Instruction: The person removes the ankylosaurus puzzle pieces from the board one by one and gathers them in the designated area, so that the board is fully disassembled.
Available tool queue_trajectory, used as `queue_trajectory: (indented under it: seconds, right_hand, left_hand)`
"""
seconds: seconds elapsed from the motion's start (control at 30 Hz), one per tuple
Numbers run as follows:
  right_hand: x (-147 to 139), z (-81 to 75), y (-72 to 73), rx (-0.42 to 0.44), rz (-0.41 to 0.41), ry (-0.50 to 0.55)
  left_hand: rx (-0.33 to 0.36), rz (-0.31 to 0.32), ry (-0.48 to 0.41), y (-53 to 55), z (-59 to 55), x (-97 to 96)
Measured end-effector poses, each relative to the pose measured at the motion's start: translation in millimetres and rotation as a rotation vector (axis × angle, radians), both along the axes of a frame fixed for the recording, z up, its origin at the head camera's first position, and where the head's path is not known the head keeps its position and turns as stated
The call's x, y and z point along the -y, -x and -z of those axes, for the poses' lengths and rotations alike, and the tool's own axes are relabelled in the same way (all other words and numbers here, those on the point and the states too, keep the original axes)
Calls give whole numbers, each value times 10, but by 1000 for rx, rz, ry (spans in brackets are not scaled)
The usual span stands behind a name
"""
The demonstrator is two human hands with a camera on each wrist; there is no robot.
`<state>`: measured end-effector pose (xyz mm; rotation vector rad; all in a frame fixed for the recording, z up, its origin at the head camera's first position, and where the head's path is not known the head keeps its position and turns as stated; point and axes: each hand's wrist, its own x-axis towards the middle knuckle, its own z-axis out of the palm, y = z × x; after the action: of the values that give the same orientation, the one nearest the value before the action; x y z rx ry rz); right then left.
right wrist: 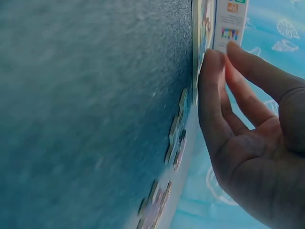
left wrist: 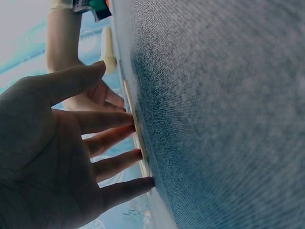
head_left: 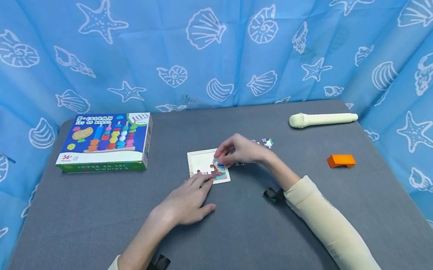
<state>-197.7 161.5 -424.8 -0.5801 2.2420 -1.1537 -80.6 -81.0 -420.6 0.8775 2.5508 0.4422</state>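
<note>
A cream square puzzle tray (head_left: 199,157) lies mid-table, with colourful jigsaw pieces (head_left: 219,177) fitted along its lower right part. My left hand (head_left: 186,201) rests at the tray's near left edge, fingers spread and fairly straight, fingertips touching it; the left wrist view shows these fingertips (left wrist: 138,155) along the tray rim. Over the tray's right side, my right hand (head_left: 239,150) pinches a blue-toned puzzle piece (head_left: 216,162) with thumb and fingers. In the right wrist view, the right hand's fingertips (right wrist: 213,58) come close together beside the tray (right wrist: 195,71) and mostly hide the piece.
Loose puzzle pieces (head_left: 268,142) lie right of the tray, partly behind the right hand. A bead-set box (head_left: 103,144) stands at the back left. Toward the right are a pale microphone-shaped object (head_left: 324,119) and an orange arch block (head_left: 341,160). A blue curtain (head_left: 231,59) surrounds the table.
</note>
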Motion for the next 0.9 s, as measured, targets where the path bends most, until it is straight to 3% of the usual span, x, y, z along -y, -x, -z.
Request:
queue_trajectory:
  seconds: [0.4,0.57,0.73,0.9]
  right_hand:
    - [172,5,-1,-89,-49,-131]
    - [155,26,-2,-182,-47,-156]
    - [144,38,6,-238,-55,-142]
    - [99,5,-23,-210,-59,-88]
  left_hand:
    - [-11,8,11,-9,-12,-2]
    - [-21,9,18,-9,-12,-18]
    - [-19,5,20,-12,-13,-24]
    - [-6,0,22,-7,-6,-23]
